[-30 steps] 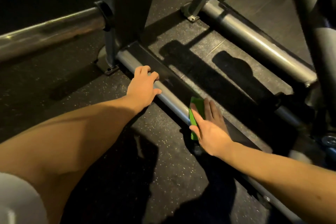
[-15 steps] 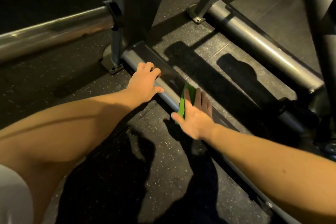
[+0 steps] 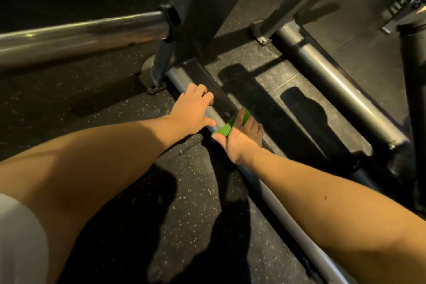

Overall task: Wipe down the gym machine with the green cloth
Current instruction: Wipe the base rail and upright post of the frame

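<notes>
The right hand has slid the green cloth up the gray bar, just beside the left hand. Flat fingers press the cloth mid-frame; the left hand grips the bar.

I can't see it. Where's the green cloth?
Mid head view: the green cloth lies on the low grey bar under the right hand, beside the left hand.

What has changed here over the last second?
The right hand slid the green cloth farther up the low silver bar and now presses it there, close beside the left hand. The left hand stayed put, gripping the same bar.
</notes>
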